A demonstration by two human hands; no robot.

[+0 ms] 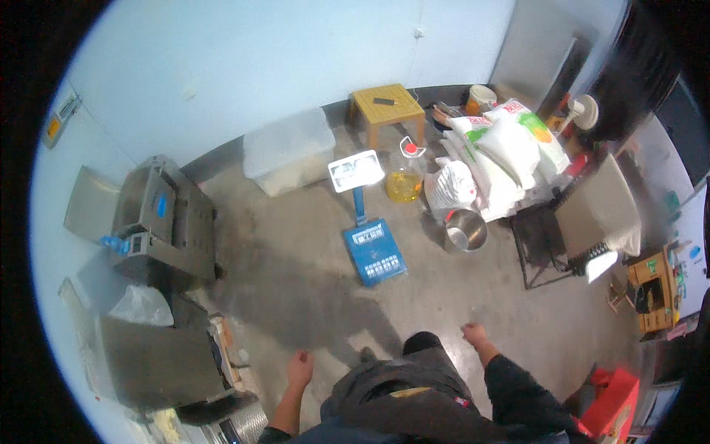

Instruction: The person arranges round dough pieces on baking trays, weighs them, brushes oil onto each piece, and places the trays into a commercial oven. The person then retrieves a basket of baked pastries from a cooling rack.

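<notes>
Head view: left hand and right hand hang over concrete floor at lower center of frame, fingers curled; how tightly, we cannot tell. We see blue platform scale mid-frame, apart from both hands. Upper right of center: metal pot, oil jug, piled white sacks.
</notes>
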